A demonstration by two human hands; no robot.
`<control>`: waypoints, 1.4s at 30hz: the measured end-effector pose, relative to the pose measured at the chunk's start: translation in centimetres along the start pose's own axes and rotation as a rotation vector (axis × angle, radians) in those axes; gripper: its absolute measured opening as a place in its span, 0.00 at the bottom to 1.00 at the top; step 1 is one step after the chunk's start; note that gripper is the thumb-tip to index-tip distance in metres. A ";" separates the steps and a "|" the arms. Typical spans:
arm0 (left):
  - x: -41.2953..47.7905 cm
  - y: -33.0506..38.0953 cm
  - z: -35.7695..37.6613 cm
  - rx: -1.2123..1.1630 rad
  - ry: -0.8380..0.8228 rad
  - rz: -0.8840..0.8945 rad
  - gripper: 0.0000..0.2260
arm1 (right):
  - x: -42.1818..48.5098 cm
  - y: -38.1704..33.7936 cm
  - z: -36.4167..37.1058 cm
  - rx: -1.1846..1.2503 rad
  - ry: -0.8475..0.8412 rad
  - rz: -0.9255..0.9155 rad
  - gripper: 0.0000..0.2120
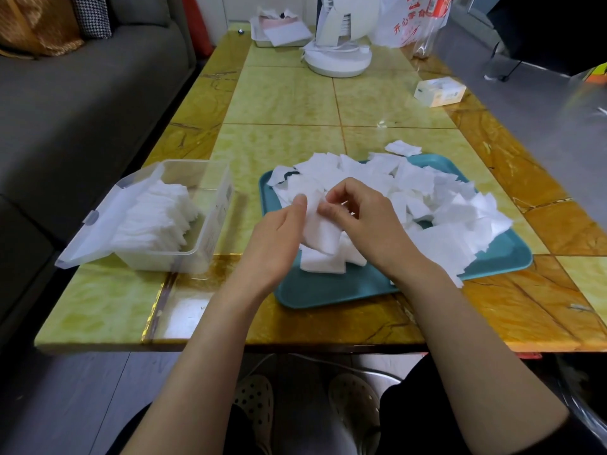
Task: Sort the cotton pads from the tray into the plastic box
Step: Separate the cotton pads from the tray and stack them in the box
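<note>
**padfan:** ok so where's the stuff actually at right now?

**tilehead:** a small bunch of cotton pads (320, 231) is up in both hands, just over the near left part of the teal tray (328, 290). The left hand (279, 238) has its grip closed on the bunch's left edge, thumb on top. The right hand (361, 221) pinches the upper right edge, fingers curled in. So both grips are on that one bunch.

**padfan:** and the rest of them?

**tilehead:** there's a big loose pile (410, 192) all over the tray, with some hanging past its right rim and a couple lying flat right under the hands. One stray pad (403, 148) sits on the worktop (282, 100) just past the tray's far edge.

**padfan:** box?

**tilehead:** the clear plastic box (210, 238) is left of the tray, near it but not touching. Its lid (108, 211) is flipped open to the left. Inside, a row of pads (157, 218) stands on edge, packed toward the lid side.

**padfan:** anything else around?

**tilehead:** at the far end there's a white fan base (338, 59), a plastic bag (407, 21) with red print and a shallow white tray (282, 32) with paper in it. A small carton (439, 90) sits near the right edge. A grey sofa (82, 103) runs along the left side. Pale holey shoes (254, 402) show on the floor below the near edge.
</note>
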State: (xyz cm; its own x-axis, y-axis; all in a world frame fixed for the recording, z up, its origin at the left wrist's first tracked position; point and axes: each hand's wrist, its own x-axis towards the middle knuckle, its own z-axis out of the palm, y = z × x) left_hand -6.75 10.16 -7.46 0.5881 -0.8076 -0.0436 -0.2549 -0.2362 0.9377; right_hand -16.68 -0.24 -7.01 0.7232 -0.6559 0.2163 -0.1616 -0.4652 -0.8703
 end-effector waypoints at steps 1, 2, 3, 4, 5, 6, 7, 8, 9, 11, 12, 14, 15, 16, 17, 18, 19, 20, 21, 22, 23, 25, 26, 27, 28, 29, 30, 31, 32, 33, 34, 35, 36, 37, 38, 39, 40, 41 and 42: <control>0.0 0.0 0.0 -0.007 0.003 -0.010 0.24 | 0.0 0.0 0.0 0.008 0.004 -0.011 0.06; -0.1 0.1 0.0 0.002 0.001 0.006 0.26 | -0.1 -0.1 0.0 0.013 0.003 -0.024 0.05; -0.1 0.0 0.0 0.031 0.004 0.040 0.26 | -0.2 -0.2 0.0 0.013 -0.005 -0.036 0.04; -0.2 0.0 0.0 0.074 0.015 0.077 0.24 | -0.2 -0.3 0.0 0.011 -0.014 -0.044 0.04; -0.2 -0.2 0.0 0.115 0.027 0.101 0.21 | -0.3 -0.3 0.1 0.010 -0.018 -0.048 0.03; -0.1 -0.3 0.0 0.141 0.038 0.114 0.17 | -0.3 -0.4 0.1 0.006 -0.010 -0.054 0.03; 0.1 -0.5 0.0 0.150 0.055 0.116 0.15 | -0.2 -0.4 0.2 -0.010 0.012 -0.064 0.03; 0.2 -0.7 0.0 0.154 0.083 0.117 0.14 | -0.1 -0.3 0.2 -0.046 0.040 -0.073 0.04; 0.3 -0.7 -0.1 0.162 0.125 0.118 0.14 | -0.1 -0.2 0.2 -0.102 0.063 -0.076 0.04; 0.4 -0.8 -0.3 0.184 0.218 0.123 0.13 | 0.1 0.4 0.2 -0.268 0.048 -0.045 0.04; 0.4 -0.9 -0.4 0.197 0.263 0.132 0.13 | 0.1 0.9 0.2 -0.367 -0.001 -0.002 0.04; 0.5 -1.1 -0.7 0.212 0.329 0.135 0.12 | -0.1 1.6 0.3 -0.561 -0.152 0.101 0.10; 0.6 -1.1 -0.8 0.214 0.350 0.129 0.12 | -0.2 1.8 0.4 -0.636 -0.221 0.130 0.14; 0.6 -1.2 -0.8 0.217 0.363 0.125 0.12 | -0.4 1.9 0.4 -0.682 -0.267 0.138 0.17; 0.6 -1.2 -0.8 0.223 0.370 0.122 0.12 | -0.4 1.8 0.4 -0.707 -0.291 0.132 0.18; 0.6 -1.1 -0.9 0.231 0.374 0.123 0.12 | -0.5 1.7 0.5 -0.720 -0.302 0.121 0.17; 0.5 -1.0 -0.8 0.240 0.374 0.123 0.12 | -0.5 1.6 0.5 -0.733 -0.313 0.111 0.16; 0.5 -1.0 -0.8 0.249 0.372 0.123 0.12 | -0.5 1.4 0.6 -0.746 -0.323 0.101 0.14; 0.4 -1.0 -0.8 0.254 0.370 0.124 0.12 | -0.5 1.4 0.7 -0.757 -0.332 0.094 0.13; 0.4 -1.0 -0.8 0.252 0.369 0.126 0.12 | -0.5 1.3 0.8 -0.764 -0.339 0.088 0.11; 0.4 -0.9 -0.8 0.249 0.371 0.126 0.12 | -0.5 1.2 0.8 -0.765 -0.345 0.084 0.10; 0.4 -0.9 -0.9 0.248 0.376 0.125 0.12 | -0.4 1.2 0.9 -0.738 -0.353 0.100 0.10; 0.4 -0.8 -0.9 0.249 0.375 0.120 0.12 | -0.4 1.2 0.9 -0.705 -0.358 0.120 0.11; 0.4 -0.8 -0.9 0.249 0.375 0.111 0.12 | -0.4 1.4 0.9 -0.670 -0.356 0.132 0.12; 0.3 -0.8 -0.9 0.244 0.375 0.104 0.12 | -0.5 1.5 0.9 -0.647 -0.344 0.128 0.13; 0.3 -0.9 -0.9 0.235 0.378 0.098 0.12 | -0.4 1.8 0.9 -0.650 -0.324 0.110 0.14; 0.3 -0.9 -0.9 0.226 0.380 0.094 0.12 | -0.4 2.0 0.9 -0.686 -0.294 0.075 0.15; 0.3 -0.9 -1.0 0.218 0.382 0.092 0.11 | -0.3 2.2 0.9 -0.739 -0.252 0.035 0.16; 0.3 -0.9 -1.0 0.207 0.387 0.090 0.10 | -0.1 2.3 0.8 -0.776 -0.197 0.000 0.16; 0.3 -0.8 -1.0 0.193 0.397 0.089 0.08 | 0.1 2.3 0.6 -0.760 -0.127 -0.019 0.15; 0.3 -0.7 -1.1 0.181 0.411 0.084 0.08 | 0.3 2.1 0.4 -0.677 -0.047 -0.016 0.13; 0.3 -0.7 -1.1 0.172 0.423 0.078 0.09 | 0.4 1.7 0.3 -0.539 0.034 0.010 0.11; 0.2 -0.6 -1.1 0.161 0.430 0.073 0.10 | 0.5 1.3 0.1 -0.370 0.098 0.044 0.08; 0.2 -0.6 -1.1 0.153 0.434 0.067 0.10 | 0.6 0.8 0.0 -0.196 0.141 0.080 0.07; 0.2 -0.5 -1.0 0.148 0.434 0.061 0.10 | 0.6 0.1 -0.1 -0.031 0.159 0.121 0.05; 0.2 -0.5 -1.0 0.149 0.434 0.056 0.11 | 0.5 -0.4 0.0 0.125 0.154 0.168 0.04; 0.2 -0.5 -0.9 0.149 0.432 0.054 0.12 | 0.3 -0.9 0.0 0.258 0.131 0.211 0.04; 0.2 -0.4 -0.8 0.140 0.426 0.058 0.13 | 0.2 -1.2 0.2 0.343 0.103 0.237 0.04; 0.2 -0.3 -0.7 0.120 0.414 0.066 0.12 | 0.1 -1.4 0.5 0.379 0.080 0.243 0.04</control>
State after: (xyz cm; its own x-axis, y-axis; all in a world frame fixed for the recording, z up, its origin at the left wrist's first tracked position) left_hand -5.97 10.44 -7.53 0.8197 -0.5439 0.1797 -0.3751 -0.2726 0.8860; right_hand -16.03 0.66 -5.95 0.6385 -0.7696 0.0063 -0.0527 -0.0519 -0.9973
